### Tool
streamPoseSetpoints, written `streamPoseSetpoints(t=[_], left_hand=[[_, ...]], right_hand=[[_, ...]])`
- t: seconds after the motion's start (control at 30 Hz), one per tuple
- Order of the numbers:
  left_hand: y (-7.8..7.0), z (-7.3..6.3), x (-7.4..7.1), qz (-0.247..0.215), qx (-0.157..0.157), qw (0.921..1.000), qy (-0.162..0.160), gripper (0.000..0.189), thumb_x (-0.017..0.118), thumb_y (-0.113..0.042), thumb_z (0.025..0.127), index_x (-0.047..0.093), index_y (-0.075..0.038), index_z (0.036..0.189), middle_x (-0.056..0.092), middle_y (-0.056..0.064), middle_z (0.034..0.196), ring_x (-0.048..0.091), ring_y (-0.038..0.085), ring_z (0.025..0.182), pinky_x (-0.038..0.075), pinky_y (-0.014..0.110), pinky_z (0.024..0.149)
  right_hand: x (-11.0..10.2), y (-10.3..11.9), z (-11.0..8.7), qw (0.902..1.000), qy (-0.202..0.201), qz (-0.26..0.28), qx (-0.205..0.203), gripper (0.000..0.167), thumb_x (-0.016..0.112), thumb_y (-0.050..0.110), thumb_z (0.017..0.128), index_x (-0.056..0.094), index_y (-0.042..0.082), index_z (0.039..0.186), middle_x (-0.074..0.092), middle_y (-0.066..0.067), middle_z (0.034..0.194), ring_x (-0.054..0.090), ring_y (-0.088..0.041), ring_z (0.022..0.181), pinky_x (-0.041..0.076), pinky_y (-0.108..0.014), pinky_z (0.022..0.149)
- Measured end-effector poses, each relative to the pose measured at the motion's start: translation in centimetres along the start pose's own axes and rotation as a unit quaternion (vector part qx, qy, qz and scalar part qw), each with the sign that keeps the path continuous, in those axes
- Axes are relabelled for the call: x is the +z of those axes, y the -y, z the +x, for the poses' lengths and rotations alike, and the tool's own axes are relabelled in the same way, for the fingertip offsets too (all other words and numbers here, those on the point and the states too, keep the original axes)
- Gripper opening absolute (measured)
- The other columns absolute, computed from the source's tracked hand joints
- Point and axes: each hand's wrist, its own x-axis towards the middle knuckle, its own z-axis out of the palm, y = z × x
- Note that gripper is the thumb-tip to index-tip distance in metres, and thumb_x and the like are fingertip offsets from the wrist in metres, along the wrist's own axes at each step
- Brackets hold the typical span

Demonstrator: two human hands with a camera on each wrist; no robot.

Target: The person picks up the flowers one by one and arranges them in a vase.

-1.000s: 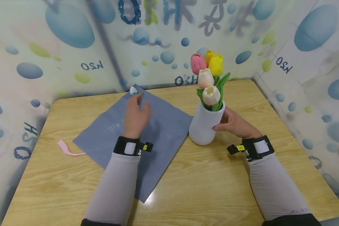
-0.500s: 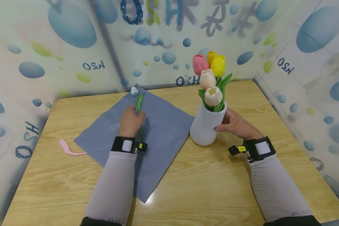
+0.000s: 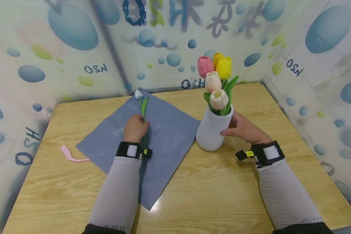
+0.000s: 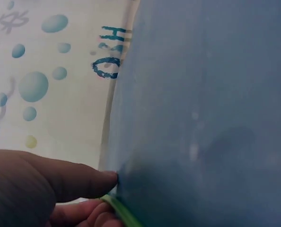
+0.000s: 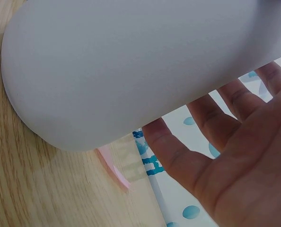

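My left hand (image 3: 135, 128) pinches the green stem (image 4: 123, 211) of a pale blue-white tulip (image 3: 138, 94) between thumb and fingers. The flower lies over a grey-blue sheet of wrapping paper (image 3: 172, 130), its head near the far corner and its leaf above the hand. On the right, my right hand (image 3: 245, 128) holds a white vase (image 3: 212, 130) from the side, thumb on the near face and fingers reaching behind. Out of the vase rise pink, yellow and cream tulips (image 3: 213, 81) with green leaves. The right wrist view shows the fingers (image 5: 178, 161) along the vase's wall.
A pink ribbon (image 3: 70, 155) lies on the wooden table (image 3: 210, 195), left of the paper and partly beneath its edge. Behind the table's far edge stands a wall (image 3: 175, 42) printed with blue and green dots; another wall (image 3: 333, 81) runs along the right.
My left hand has moved down the stem, toward me, away from the blue-white flower head, so the leaf now shows. My right hand and the vase stay in place.
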Motion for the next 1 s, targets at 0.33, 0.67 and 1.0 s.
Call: streamPoseSetpoints(t=[0.33,0.67,1.0], left_hand=[[0.14,0.18,0.15,0.0,-0.001,1.0,-0.009,0.036,0.056,-0.017,0.1,0.067,0.001,0.128,0.072,0.021,0.118,0.068,0.037,0.099,0.056,0.05,0.084],[0.2,0.24,0.12,0.013,0.001,0.9998,-0.012,0.033,0.053,-0.015,0.099,0.069,0.0,0.123,0.071,0.02,0.112,0.066,0.035,0.093,0.055,0.047,0.077],[0.07,0.15,-0.27,-0.003,0.009,1.0,0.0,0.034,0.044,-0.012,0.103,0.064,0.004,0.125,0.068,0.025,0.118,0.064,0.038,0.096,0.054,0.05,0.083]], right_hand=[[0.08,-0.06,-0.02,1.0,0.0,0.007,0.004,0.076,0.074,0.003,0.093,0.036,0.021,0.156,0.046,-0.007,0.156,0.051,-0.025,0.14,0.05,-0.031,0.108],[-0.01,-0.03,-0.07,1.0,0.003,0.001,-0.005,0.074,0.073,0.003,0.094,0.037,0.021,0.156,0.047,-0.007,0.156,0.05,-0.023,0.14,0.049,-0.034,0.11],[0.14,0.26,0.0,1.0,0.002,0.002,0.003,0.072,0.073,0.004,0.094,0.039,0.022,0.154,0.047,-0.006,0.155,0.05,-0.025,0.14,0.047,-0.043,0.114]])
